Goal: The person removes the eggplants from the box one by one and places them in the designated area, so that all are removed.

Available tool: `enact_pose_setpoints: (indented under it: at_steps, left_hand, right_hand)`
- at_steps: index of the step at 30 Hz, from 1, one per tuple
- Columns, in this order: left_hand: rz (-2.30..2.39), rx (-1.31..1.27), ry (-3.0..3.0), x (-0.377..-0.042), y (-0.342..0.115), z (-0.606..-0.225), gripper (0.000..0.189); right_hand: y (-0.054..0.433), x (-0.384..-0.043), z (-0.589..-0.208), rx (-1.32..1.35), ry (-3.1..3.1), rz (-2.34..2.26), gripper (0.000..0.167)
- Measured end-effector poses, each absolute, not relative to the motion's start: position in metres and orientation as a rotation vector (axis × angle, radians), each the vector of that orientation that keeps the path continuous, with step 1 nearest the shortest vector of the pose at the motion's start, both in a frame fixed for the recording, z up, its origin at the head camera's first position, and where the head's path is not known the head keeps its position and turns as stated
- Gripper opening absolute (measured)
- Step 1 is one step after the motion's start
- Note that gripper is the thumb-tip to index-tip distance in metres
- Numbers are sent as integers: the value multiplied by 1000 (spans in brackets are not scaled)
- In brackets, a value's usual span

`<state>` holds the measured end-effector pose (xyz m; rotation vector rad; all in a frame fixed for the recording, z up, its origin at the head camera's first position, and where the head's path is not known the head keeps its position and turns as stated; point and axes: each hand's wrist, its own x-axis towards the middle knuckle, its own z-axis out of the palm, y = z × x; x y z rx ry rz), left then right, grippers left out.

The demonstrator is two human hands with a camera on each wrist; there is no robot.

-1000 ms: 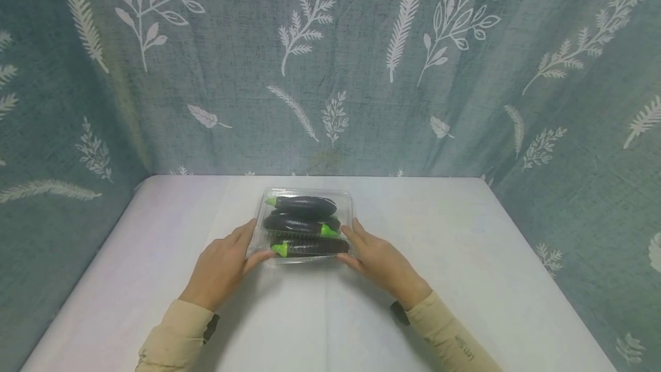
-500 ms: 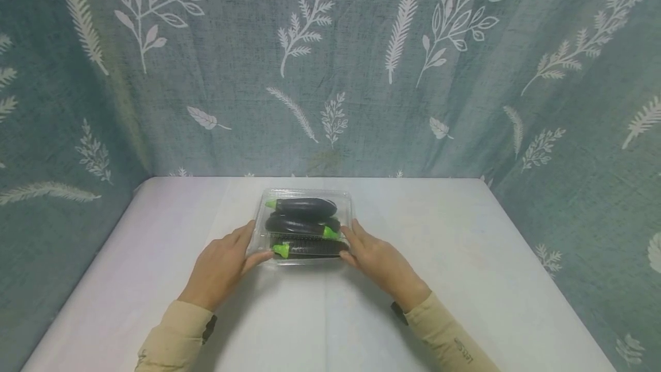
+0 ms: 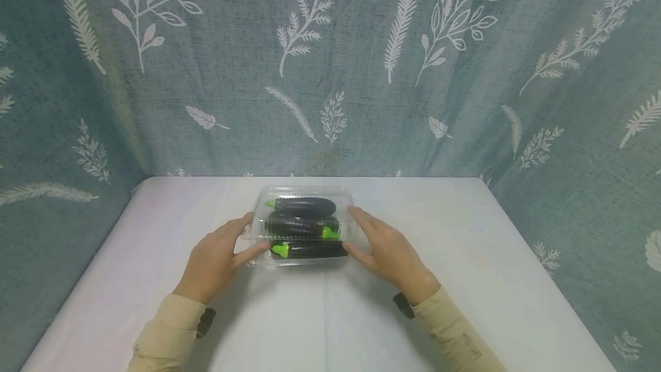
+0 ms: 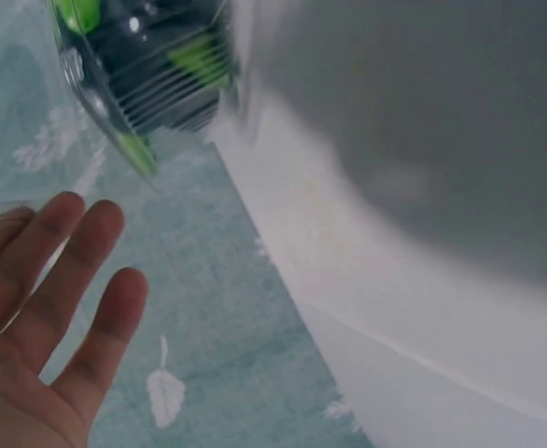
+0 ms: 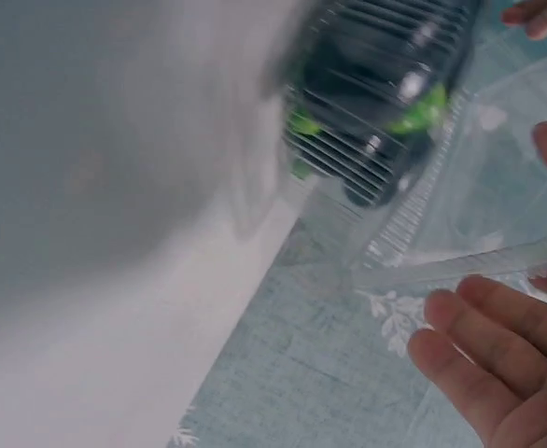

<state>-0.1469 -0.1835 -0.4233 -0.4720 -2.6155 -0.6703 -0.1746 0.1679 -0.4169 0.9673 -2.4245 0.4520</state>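
Observation:
A clear plastic clamshell box (image 3: 289, 263) stands on the white table with several dark eggplants (image 3: 312, 250) inside, their stems green. Its ridged lid (image 5: 497, 201) is partly raised at the front, so the nearest eggplant lies uncovered by it in the head view. My left hand (image 3: 214, 254) is at the box's left side, thumb by the front corner, fingers fairly straight and spread in the left wrist view. On the other side my right hand (image 3: 395, 251) has its thumb by the front right corner; in the right wrist view its extended fingers (image 5: 469, 359) lie close to the lid's edge.
The white table (image 3: 454, 257) extends on both sides of the box and in front of it. Grey-green curtains (image 3: 361, 108) with white leaf prints stand behind the table and along both its sides. Dark bands sit at both sleeve cuffs.
The lid's front edge has risen and tilted back, away from the nearest eggplant. Both hands have shifted slightly outward, and the right thumb and fingers are spread wider.

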Motion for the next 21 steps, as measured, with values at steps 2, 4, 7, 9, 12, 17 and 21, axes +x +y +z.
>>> enact_pose_setpoints:
  at_steps: [2,4,7,9,12,17,21]
  left_hand:
    - [-666,-465,-2590,-150,-185,-421,69]
    - [-661,-465,-2559,-154,-186,-419,62]
    - [-639,-470,-2493,-160,-188,-416,50]
    - [-614,-480,-2440,-165,-189,-415,43]
    - [-563,-498,-2361,-173,-192,-414,36]
    - [-480,-532,-2284,-188,-198,-413,27]
    - [-452,-553,-2272,-199,-202,-412,25]
  right_hand:
    - [169,-177,-411,943,-2431,492,72]
    - [170,-180,-407,923,-2416,524,69]
    - [171,-187,-404,902,-2373,559,60]
    - [172,-192,-404,897,-2338,591,53]
    - [173,-200,-402,898,-2303,647,43]
    - [177,-212,-399,873,-2305,701,27]
    - [177,-219,-394,858,-2305,722,18]
